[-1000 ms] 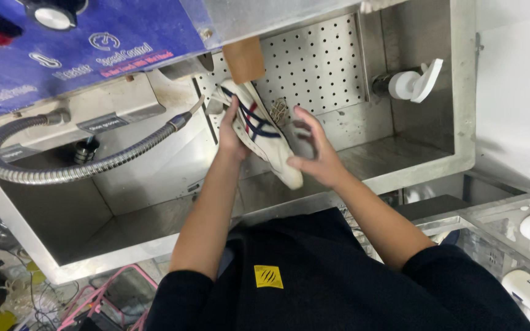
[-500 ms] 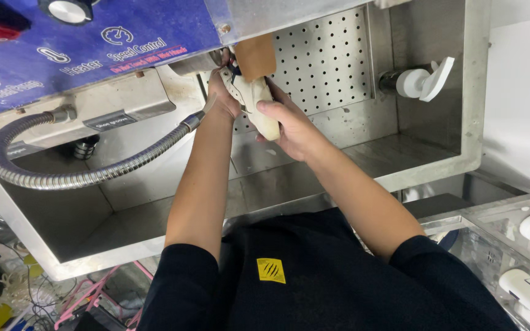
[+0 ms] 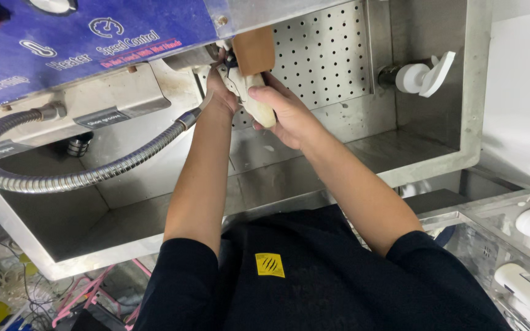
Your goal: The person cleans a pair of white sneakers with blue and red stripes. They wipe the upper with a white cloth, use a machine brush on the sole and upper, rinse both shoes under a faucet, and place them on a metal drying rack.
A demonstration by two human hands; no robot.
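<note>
Big stainless steel wash basin (image 3: 400, 153) filling the view, perforated back panel (image 3: 320, 55) behind, blue control panel (image 3: 81, 43) overhanging at top left; basin floor showing only a few damp spots, nothing resting in it. Corrugated metal hose (image 3: 87, 175) looping across the left side toward the hands. White pump dispenser (image 3: 421, 76) mounted on the right wall. Clear bin (image 3: 510, 257) at lower right holding white cylindrical containers, contents not readable. Up under the tan block (image 3: 254, 50), a cream sneaker (image 3: 257, 104) held high against the machine, well above the basin floor. Right hand (image 3: 289, 116) wrapped around the toe end, thumb over the top, fingers closed on it. Left hand (image 3: 221, 92) closed on the heel side, grip partly hidden. Probably light, soft and flexible in the upper, stiffer along the sole; likely wet and a bit slippery, so best gripped at sole and heel, not the laces.
</note>
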